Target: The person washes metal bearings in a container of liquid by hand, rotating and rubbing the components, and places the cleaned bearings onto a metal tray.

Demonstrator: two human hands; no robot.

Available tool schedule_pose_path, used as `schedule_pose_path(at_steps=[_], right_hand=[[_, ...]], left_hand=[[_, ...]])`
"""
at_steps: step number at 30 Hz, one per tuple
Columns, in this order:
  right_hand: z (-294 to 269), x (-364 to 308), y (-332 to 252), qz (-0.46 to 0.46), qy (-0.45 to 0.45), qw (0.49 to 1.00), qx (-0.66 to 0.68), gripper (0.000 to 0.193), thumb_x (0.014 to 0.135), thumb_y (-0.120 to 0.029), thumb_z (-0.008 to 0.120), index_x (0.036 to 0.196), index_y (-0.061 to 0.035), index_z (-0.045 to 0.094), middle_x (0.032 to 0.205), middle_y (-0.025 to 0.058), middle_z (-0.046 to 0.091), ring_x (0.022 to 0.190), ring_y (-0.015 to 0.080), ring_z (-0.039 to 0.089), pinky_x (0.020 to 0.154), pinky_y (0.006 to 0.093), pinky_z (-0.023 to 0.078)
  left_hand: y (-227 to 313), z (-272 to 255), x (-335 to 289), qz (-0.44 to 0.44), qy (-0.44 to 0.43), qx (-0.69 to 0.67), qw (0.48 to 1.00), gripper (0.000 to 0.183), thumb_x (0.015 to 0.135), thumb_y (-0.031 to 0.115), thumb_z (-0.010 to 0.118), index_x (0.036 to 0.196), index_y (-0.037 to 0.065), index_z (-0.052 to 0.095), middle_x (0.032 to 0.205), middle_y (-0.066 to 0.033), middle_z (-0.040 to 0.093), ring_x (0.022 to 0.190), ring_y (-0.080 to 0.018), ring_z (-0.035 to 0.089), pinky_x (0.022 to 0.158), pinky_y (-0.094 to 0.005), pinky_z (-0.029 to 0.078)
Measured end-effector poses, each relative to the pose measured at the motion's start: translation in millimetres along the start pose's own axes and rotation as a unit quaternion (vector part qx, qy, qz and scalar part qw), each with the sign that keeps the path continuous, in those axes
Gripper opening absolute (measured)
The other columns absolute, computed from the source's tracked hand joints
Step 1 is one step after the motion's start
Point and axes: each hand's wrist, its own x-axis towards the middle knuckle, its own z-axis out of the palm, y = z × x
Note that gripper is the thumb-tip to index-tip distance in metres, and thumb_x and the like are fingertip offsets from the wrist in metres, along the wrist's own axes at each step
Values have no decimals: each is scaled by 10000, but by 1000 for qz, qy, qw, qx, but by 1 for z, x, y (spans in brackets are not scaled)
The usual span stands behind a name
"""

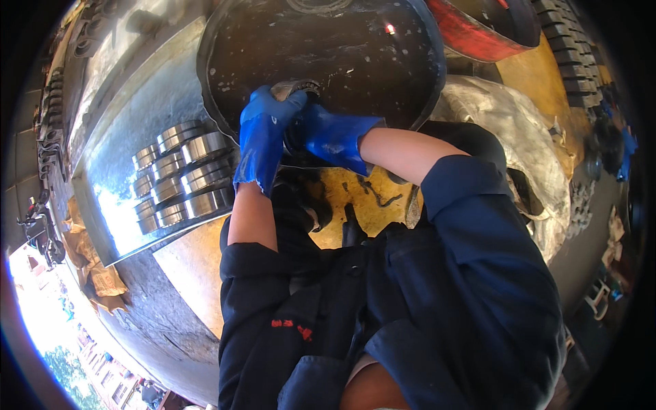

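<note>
Both my hands wear blue rubber gloves and meet at the near rim of a wide round basin [205,75] of dark brown liquid. A metal ring that looks like a roller bearing [301,85] is between them, just above the liquid. My left hand [272,108] is closed round its left side, thumb toward the ring. My right hand [316,126] is closed against its lower right side, its fingers partly hidden behind the left glove. Left of the basin, several shiny steel bearings [184,174] stand in rows on a metal sheet [109,184].
A red round tub [471,31] stands at the far right beside the basin. Crumpled whitish sacking [502,123] lies right of my arm. Torn brown paper [96,266] is by the sheet's left edge. Several toothed dark metal parts [567,51] are stacked at the far right.
</note>
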Motion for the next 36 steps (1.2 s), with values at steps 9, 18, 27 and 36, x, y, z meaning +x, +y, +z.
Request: schedule_pose_path(at_steps=[9,18,27,36], right_hand=[[-51,-59,-49,103,-117,930,332,542,875,-166,751,1385,-14,648,1262,169,715,1149,223,649,1003,337,483],[-69,-78,-63,70,-22,980,183,562,980,-346,711,1433,-27,615,1332,140,700,1207,195,631,1081,364,442],[-84,-33,-48,102,92,964,228,493,1028,-417,640,1409,-103,649,1329,105,715,1181,194,669,1052,341,477],[-57,-37,-31,127,-30,939,320,496,977,-375,730,1387,-107,657,1245,124,745,1106,236,712,969,360,535]], left_hand=[[-9,18,-46,-17,92,-10,996,848,812,636,786,1376,26,617,1261,-285,700,1188,-428,685,1033,-475,528],[-42,34,-33,77,-6,-255,964,560,999,460,685,1226,-53,687,1006,-154,753,883,-214,703,838,-371,553],[-61,41,80,217,-100,-73,968,471,1052,127,550,1513,32,518,1466,-143,613,1284,-234,620,1147,-336,446],[-73,24,5,-52,-180,-457,870,566,963,377,742,1314,-57,648,1180,-136,723,1049,-218,660,985,-339,491]])
